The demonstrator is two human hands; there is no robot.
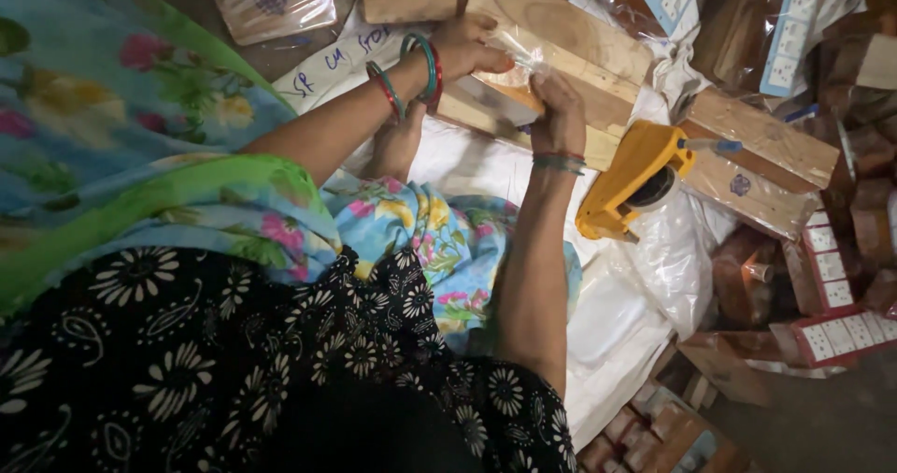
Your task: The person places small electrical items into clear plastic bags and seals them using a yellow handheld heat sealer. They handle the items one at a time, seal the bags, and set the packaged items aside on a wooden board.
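Note:
My left hand, with red and green bangles at the wrist, grips the top edge of a flat wooden board half covered by a clear plastic wrap. My right hand clasps the lower edge of the same wrapped board, fingers curled over it. The board lies tilted across a white sack in front of my knees. A yellow tape dispenser lies just right of my right hand, untouched.
Wrapped wooden boards and switch panels pile up on the right. More wrapped boards lie at the top left. A marked white strip sits under my left wrist. Small wooden pieces lie at the bottom.

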